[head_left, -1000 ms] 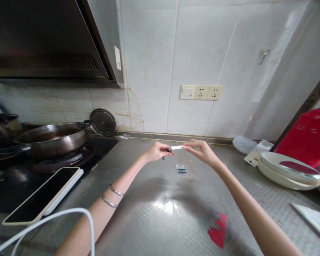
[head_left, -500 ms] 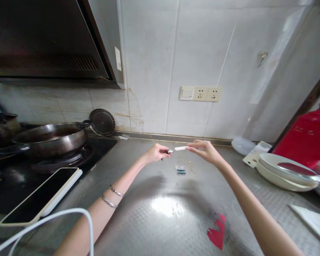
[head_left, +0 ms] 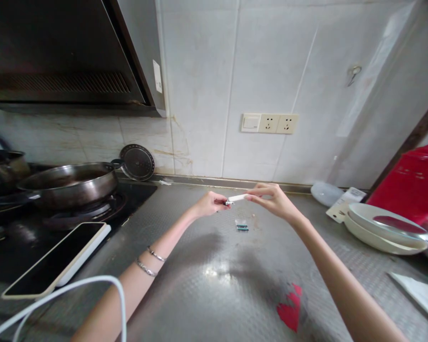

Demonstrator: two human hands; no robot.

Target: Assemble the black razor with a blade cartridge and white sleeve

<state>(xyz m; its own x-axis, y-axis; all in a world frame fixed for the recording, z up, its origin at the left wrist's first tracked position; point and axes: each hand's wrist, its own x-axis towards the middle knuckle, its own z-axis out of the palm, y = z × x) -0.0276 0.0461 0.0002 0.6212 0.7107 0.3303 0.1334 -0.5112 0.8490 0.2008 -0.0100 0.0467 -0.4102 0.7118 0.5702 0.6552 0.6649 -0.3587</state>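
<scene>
My left hand point(head_left: 207, 204) pinches a small dark piece with a black-and-white end point(head_left: 229, 203); most of it is hidden by the fingers. Facing it, my right hand point(head_left: 271, 200) has its fingertips closed on a slim white tube-like piece point(head_left: 237, 197). The white piece's left end overlaps the dark piece in view; whether they touch I cannot tell. On the metal counter point(head_left: 185, 294) below the hands lie small dark green stick-like pieces point(head_left: 242, 228), too small to name.
To the left are a phone point(head_left: 53, 261), a white cable point(head_left: 103, 280), and a steel pan point(head_left: 71, 185) on the stove. At right stand stacked white dishes point(head_left: 378, 237), a small bowl point(head_left: 326, 194) and a red container point(head_left: 410, 180). A red reflection marks the front counter.
My right hand has moved slightly left, bringing the white piece's end up to the dark piece in my left hand. The left hand has stayed nearly still.
</scene>
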